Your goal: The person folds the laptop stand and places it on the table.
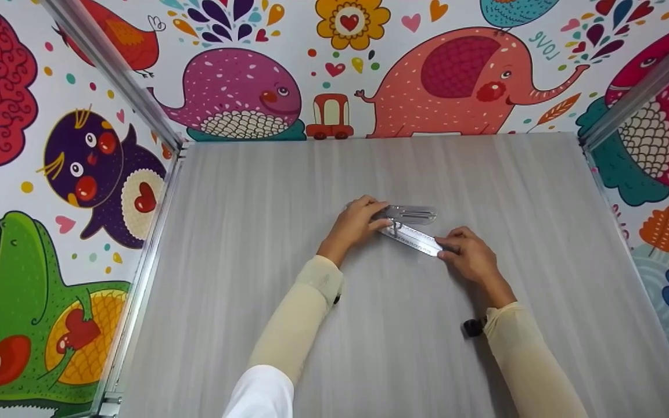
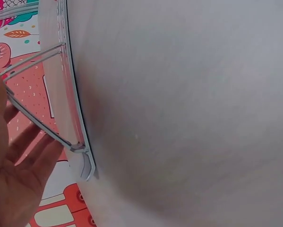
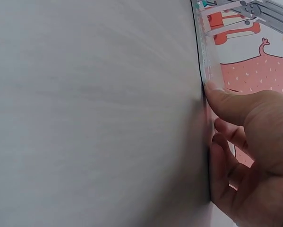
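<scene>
A silver folding stand (image 1: 411,238) with hinged arms is held low over the table. Its flat slotted strip slants toward my right hand (image 1: 474,255), which pinches the near end between thumb and fingers. My left hand (image 1: 359,223) grips the other end, where a raised arm (image 1: 420,215) spreads away from the strip. Seen from the left wrist, this arm and a thin two-rod strut (image 2: 36,57) make a triangle with the base strip (image 2: 74,80), which ends in a curved lip (image 2: 88,168). In the right wrist view the thumb lies along the strip (image 3: 201,52).
The grey wood-grain table (image 1: 288,180) spreads all round the hands. Walls printed with cartoon animals (image 1: 241,93) stand at the back and sides. A metal rail (image 1: 147,255) runs down the left edge, and a small black device (image 1: 474,328) sits at the right wrist.
</scene>
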Demonstrator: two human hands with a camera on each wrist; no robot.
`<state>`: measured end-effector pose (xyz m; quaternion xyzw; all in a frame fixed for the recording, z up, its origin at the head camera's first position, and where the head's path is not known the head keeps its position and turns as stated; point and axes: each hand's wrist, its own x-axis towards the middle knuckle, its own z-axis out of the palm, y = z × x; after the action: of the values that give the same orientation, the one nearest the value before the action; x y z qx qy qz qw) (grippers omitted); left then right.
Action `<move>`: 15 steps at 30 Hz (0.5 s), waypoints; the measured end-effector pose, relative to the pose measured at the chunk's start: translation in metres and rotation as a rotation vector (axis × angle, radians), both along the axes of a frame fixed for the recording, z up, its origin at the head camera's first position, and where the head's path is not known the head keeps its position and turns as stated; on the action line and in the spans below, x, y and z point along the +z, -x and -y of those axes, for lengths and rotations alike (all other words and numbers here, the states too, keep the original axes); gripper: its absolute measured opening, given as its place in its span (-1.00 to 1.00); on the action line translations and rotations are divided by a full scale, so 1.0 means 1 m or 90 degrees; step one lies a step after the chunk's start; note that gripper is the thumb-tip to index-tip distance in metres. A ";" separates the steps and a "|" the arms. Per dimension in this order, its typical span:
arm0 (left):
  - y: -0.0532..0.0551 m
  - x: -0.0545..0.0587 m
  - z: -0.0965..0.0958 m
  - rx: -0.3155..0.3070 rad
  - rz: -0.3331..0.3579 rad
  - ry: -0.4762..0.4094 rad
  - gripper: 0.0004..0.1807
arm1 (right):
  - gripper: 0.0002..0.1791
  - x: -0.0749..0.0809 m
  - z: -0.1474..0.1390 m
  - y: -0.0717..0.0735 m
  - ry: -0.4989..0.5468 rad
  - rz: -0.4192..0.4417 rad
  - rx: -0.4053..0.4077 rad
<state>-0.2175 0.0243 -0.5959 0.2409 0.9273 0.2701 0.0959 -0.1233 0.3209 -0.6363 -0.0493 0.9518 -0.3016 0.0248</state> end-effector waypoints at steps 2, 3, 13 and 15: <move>0.001 0.001 0.000 0.000 0.006 -0.001 -0.34 | -0.59 0.001 0.001 0.001 0.003 0.000 -0.002; 0.001 0.001 0.000 -0.001 0.005 -0.002 -0.35 | -0.58 0.002 0.001 0.001 0.005 -0.001 -0.003; 0.010 0.001 0.002 -0.050 0.010 -0.026 -0.36 | -0.58 0.004 0.010 -0.001 0.017 0.002 -0.011; 0.012 0.001 0.002 -0.057 0.022 -0.030 -0.37 | -0.59 0.004 0.011 -0.001 0.027 0.003 -0.015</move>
<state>-0.2297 0.0219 -0.5946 0.2800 0.9070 0.2916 0.1181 -0.1220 0.3095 -0.6328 -0.0376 0.9457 -0.3222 0.0221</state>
